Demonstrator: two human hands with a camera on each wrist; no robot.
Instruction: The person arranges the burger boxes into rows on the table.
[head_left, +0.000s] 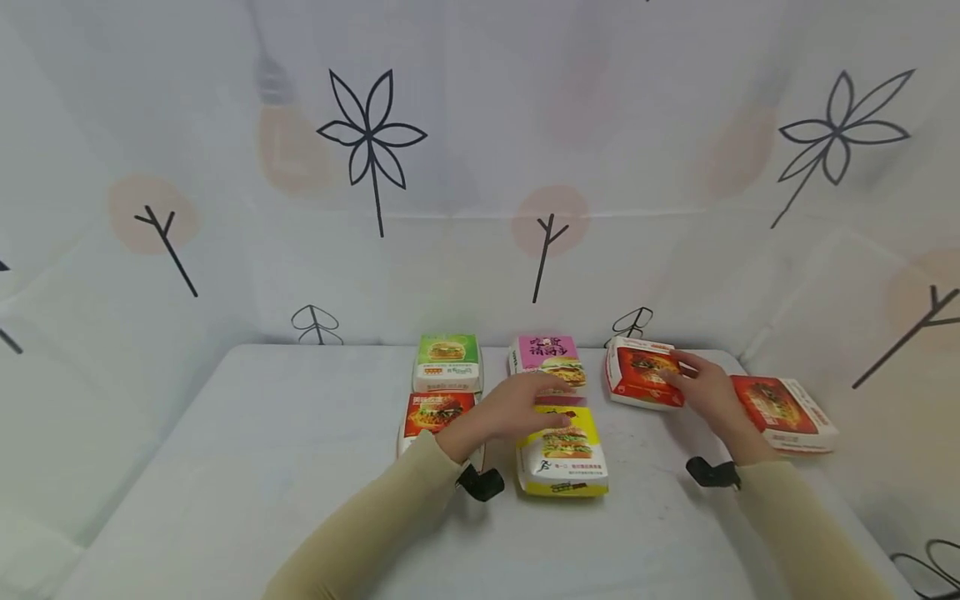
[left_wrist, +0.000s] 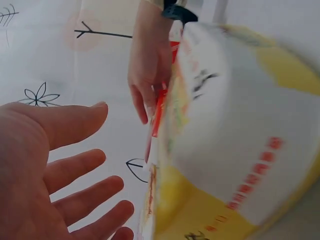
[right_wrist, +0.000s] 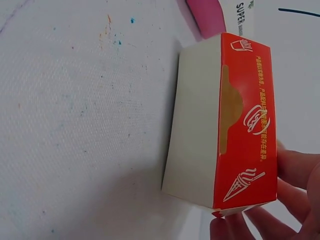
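Note:
My left hand is over the back part of a yellow-and-white burger box, its fingers spread and relaxed. In the left wrist view, a gap shows between those fingers and the box, which looms large and blurred. At the back right, my right hand holds a red burger box by its right side. The right wrist view shows the thumb against the red box's top and the other fingers at its end; their tips are partly hidden.
Behind the yellow box is a pink burger box. To the left, a green box stands behind another red box, partly covered by my left arm. One more red-and-white box lies right of my right hand. A patterned cloth hangs behind.

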